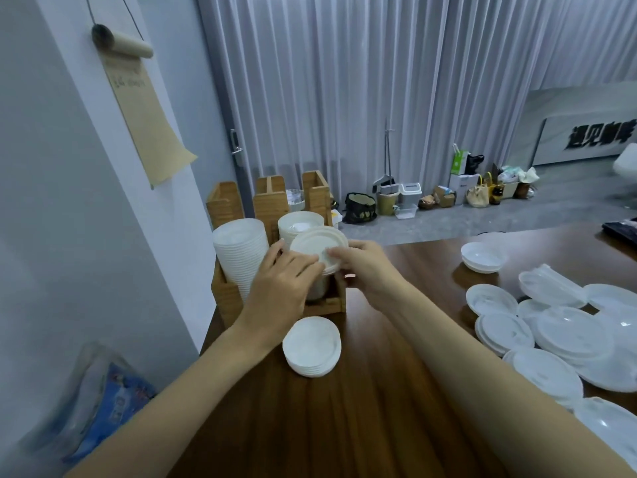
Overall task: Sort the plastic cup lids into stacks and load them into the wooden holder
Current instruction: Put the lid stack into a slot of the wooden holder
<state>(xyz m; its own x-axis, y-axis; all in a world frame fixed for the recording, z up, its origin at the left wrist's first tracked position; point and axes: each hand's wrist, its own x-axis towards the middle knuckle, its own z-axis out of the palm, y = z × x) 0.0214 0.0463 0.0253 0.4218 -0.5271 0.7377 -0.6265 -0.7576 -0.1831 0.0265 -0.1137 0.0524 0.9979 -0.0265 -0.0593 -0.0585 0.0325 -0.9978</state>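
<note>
- Bare forearms, 2 of them, reach in the head view across the brown surface point(379, 401) toward the wooden holder point(270, 207).
- At the holder's front right slot, the left hand point(282, 284) and right hand point(367, 272) grasp the held lids point(315, 243), a short white stack tilted toward the camera, with fingers point(303, 262) curled on its rim from both sides.
- A tall lid stack point(239, 253) fills the holder's left slot.
- A small lid stack point(312, 346) lies on the surface just in front of the holder.
- Loose clear lids point(551, 336) lie in overlapping piles well right of the holder.
</note>
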